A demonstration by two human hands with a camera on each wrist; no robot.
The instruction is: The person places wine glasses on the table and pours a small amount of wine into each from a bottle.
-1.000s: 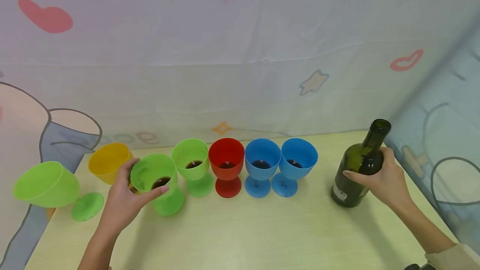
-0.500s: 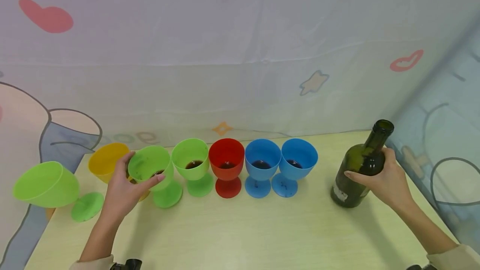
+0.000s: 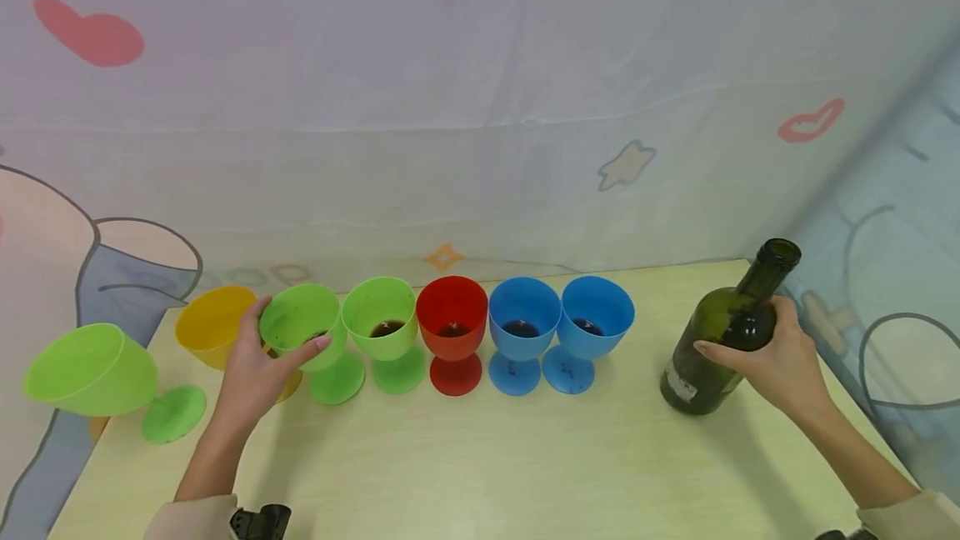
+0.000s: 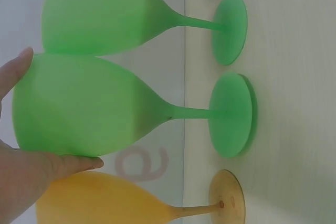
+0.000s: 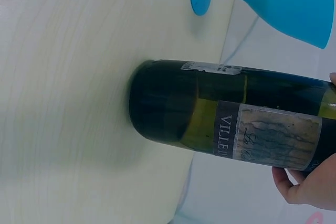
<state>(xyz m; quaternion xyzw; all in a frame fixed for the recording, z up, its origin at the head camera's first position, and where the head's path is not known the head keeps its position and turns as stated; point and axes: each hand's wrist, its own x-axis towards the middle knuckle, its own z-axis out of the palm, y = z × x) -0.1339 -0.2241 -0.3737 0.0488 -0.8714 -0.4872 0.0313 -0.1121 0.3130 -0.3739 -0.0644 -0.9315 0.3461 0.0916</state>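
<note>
My left hand [image 3: 258, 365] grips a light green plastic goblet [image 3: 330, 352] by its bowl, thumb on the near side and fingers round the left. Dark liquid shows low inside it. In the left wrist view the goblet's foot [image 4: 231, 115] is close over the table, a thin shadow beside it, and its bowl meets the neighbouring green goblet [image 4: 100, 14]. On the right, my right hand [image 3: 783, 361] holds a dark green wine bottle [image 3: 712, 340] round its upper body. The bottle leans right, its base at the tabletop; the right wrist view shows its worn label [image 5: 278, 136].
Rightward along the row stand a red goblet [image 3: 453, 315] and two blue goblets [image 3: 525, 319], [image 3: 597, 319], each with dark liquid. A yellow goblet [image 3: 213, 327] stands behind my left hand, and another green goblet [image 3: 90, 369] at the table's left edge. Printed cloth [image 3: 480, 107] hangs behind.
The held green goblet has moved back from the front into line beside the other green one, then slightly right. The bottle's neck has tipped a little further right.
</note>
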